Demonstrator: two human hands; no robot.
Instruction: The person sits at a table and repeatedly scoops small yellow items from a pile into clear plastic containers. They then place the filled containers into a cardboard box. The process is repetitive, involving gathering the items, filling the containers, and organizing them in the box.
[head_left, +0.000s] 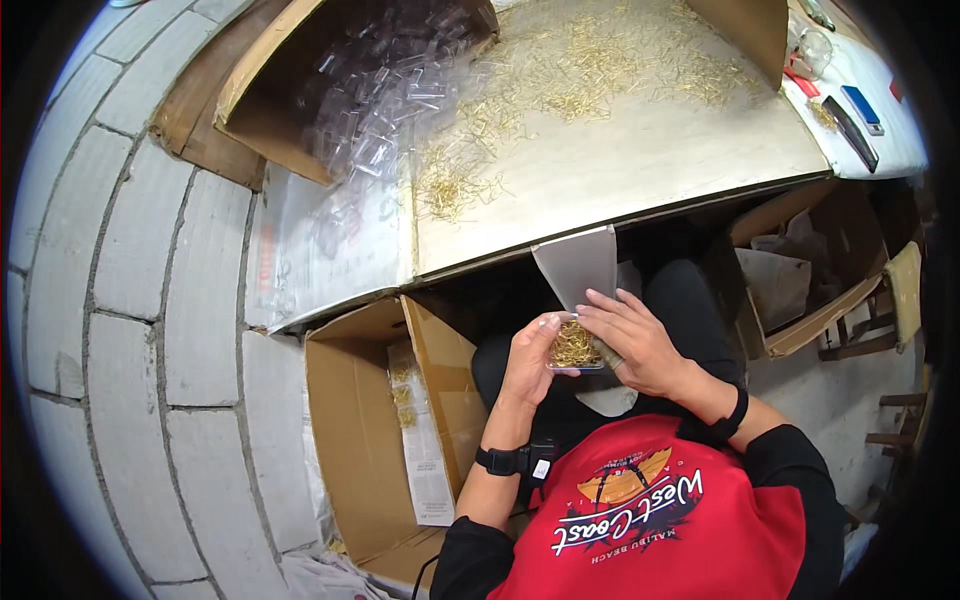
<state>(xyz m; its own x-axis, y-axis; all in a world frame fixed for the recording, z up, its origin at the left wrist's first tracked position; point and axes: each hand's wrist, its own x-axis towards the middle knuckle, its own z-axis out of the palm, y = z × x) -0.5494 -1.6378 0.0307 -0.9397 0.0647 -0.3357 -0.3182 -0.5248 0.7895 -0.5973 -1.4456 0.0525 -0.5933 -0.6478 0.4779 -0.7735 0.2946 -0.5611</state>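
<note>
Low in front of my red shirt, my left hand (534, 357) is closed around the side of a small clear plastic box (577, 367). Thin gold-coloured wire pieces (574, 344), perhaps pins, fill the box; their exact kind is too small to tell. My right hand (638, 345) is at the box's right side, its fingers stretched out over the far edge and touching there. Its thumb is partly hidden. A whitish translucent sheet (580, 265) hangs from the table edge just beyond my hands.
Loose gold pieces (455, 180) are strewn over the pale tabletop (640, 150). Clear plastic boxes (385, 110) spill from a tipped carton (275, 75). Open cartons stand low left (350, 440) and right (825, 320). A blue item (862, 108) lies far right.
</note>
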